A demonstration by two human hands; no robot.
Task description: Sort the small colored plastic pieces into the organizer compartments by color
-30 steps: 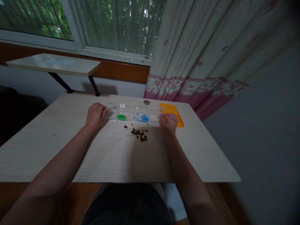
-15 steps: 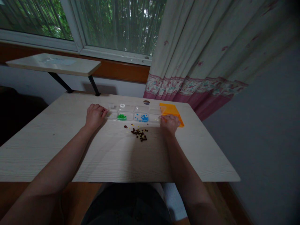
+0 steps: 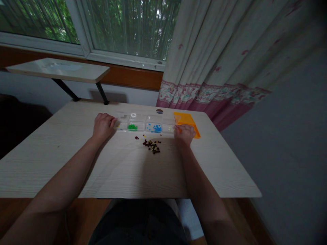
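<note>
Head view: the left hand (image 3: 103, 125) is reaching to the left end of the clear box (image 3: 141, 127), and the right hand (image 3: 185, 133) is reaching to its right end. In each grip the fingers are bending together at the box; whether they are pinching anything is impossible to tell. The box is lying between the hands. Its near row is holding green pieces (image 3: 132, 127) left of centre and blue pieces (image 3: 157, 128) right of centre. Dark pieces (image 3: 152, 145), mixed with yellowish ones, are lying in front on the surface (image 3: 122, 173). An orange tray (image 3: 185, 118) is resting beside the right hand. Beyond, a curtain (image 3: 204, 68) is hanging beside the window (image 3: 127, 30).
</note>
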